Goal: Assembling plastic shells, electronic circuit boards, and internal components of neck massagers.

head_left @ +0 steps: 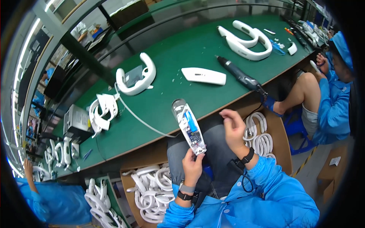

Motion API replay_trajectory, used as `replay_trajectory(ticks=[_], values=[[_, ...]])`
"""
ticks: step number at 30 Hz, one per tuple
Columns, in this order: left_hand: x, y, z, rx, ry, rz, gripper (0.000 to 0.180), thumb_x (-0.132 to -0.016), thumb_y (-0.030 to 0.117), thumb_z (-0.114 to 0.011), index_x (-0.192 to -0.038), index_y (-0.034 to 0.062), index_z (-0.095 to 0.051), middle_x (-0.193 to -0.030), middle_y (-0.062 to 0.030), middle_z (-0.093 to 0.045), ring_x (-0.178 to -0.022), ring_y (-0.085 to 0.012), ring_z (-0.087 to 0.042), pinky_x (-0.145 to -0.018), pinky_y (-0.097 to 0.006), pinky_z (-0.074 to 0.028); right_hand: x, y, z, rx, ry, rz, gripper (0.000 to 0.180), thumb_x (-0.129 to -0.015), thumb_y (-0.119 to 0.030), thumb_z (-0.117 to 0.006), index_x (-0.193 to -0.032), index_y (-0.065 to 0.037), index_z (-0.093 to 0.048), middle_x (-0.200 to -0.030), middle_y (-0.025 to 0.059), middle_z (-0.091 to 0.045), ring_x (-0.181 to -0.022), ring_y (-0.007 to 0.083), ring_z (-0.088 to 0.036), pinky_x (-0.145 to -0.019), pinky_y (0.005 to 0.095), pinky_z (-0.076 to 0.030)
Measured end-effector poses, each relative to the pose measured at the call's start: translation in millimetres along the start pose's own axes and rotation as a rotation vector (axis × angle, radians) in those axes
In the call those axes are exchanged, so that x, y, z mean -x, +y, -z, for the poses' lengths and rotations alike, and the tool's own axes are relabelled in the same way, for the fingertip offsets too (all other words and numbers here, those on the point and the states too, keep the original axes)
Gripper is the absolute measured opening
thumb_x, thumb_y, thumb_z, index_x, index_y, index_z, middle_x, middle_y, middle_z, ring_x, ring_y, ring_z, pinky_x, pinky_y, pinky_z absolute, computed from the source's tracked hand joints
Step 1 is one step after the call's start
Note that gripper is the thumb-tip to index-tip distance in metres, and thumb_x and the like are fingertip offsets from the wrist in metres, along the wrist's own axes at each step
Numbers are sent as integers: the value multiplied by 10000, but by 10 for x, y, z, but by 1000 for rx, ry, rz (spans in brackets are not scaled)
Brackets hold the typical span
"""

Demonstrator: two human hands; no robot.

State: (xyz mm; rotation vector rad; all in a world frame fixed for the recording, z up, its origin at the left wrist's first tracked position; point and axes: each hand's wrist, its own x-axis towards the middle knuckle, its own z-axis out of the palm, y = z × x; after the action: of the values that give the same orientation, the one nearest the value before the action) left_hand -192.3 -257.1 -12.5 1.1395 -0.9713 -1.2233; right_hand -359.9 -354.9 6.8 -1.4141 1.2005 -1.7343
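Observation:
My left hand [192,167] grips the lower end of an opened white handheld device housing [188,127]. Inside the housing show a blue battery [191,121] and a dark circuit board [195,137]; its upper end is clear and rounded. To the right, apart from the housing, my right hand [234,129] is raised with loosely bent fingers and a gap between thumb and forefinger. I see nothing held in it. A white cover shell [204,76] lies on the green table beyond, beside a black electric screwdriver [239,73].
White U-shaped devices [146,81] [247,49] stand on the green table [171,60]. A pale cable [140,121] crosses its front edge. Cartons of white parts [152,193] [262,133] flank my legs. A co-worker in blue [334,102] sits at the right, another person [53,197] at the left.

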Motion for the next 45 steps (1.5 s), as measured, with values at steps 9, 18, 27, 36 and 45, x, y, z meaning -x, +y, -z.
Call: replay_trajectory(ticks=[9, 18, 27, 36, 45], values=[[-44, -73, 181, -85, -38, -65, 336, -877, -67, -585, -1212, -61, -559, -1119, -112, -668, -1037, -174, -633, -936, -295, -475, -887, 268, 517, -56, 496, 37, 450, -916, -13, -565, -1348, -14, -438, -1141, 52, -553, -1019, 140, -533, -915, 300, -444], [-164, 29, 191, -20, 37, -120, 315, -886, -31, -611, -1193, -84, -569, -1083, -119, -683, -1005, -177, -647, -905, -294, -494, -1947, -753, 459, -172, 54, 718, 179, -983, -53, -523, -1155, -33, -476, -1127, 142, -581, -1040, 276, -627, -945, 387, -502], [-316, 5, 126, 102, 9, -90, 343, -918, -14, -577, -1253, -55, -513, -1170, -134, -649, -1089, -182, -614, -967, -306, -461, -2348, -434, 450, -328, -274, 73, 480, -931, -282, -633, -1259, 49, -517, -968, 150, -674, -669, 170, -639, -653, 274, -516], [-528, 197, 92, 80, -30, -125, 396, -1004, 250, -509, -1272, -38, -465, -1052, -162, -667, -980, -213, -645, -893, -339, -496, -1355, -1343, -136, -452, -469, 76, 883, -908, -715, -376, -1351, 49, -350, -731, 88, -540, -556, 124, -498, -522, 241, -418], [-569, 109, -24, 162, -30, -76, 345, -1044, 261, -433, -1126, -44, -572, -857, -76, -643, -788, -137, -610, -733, -266, -481, -989, -1443, -799, -608, -687, -53, 1075, -748, -812, -510, -1343, 73, -371, -861, 110, -592, -654, 132, -582, -589, 265, -495]])
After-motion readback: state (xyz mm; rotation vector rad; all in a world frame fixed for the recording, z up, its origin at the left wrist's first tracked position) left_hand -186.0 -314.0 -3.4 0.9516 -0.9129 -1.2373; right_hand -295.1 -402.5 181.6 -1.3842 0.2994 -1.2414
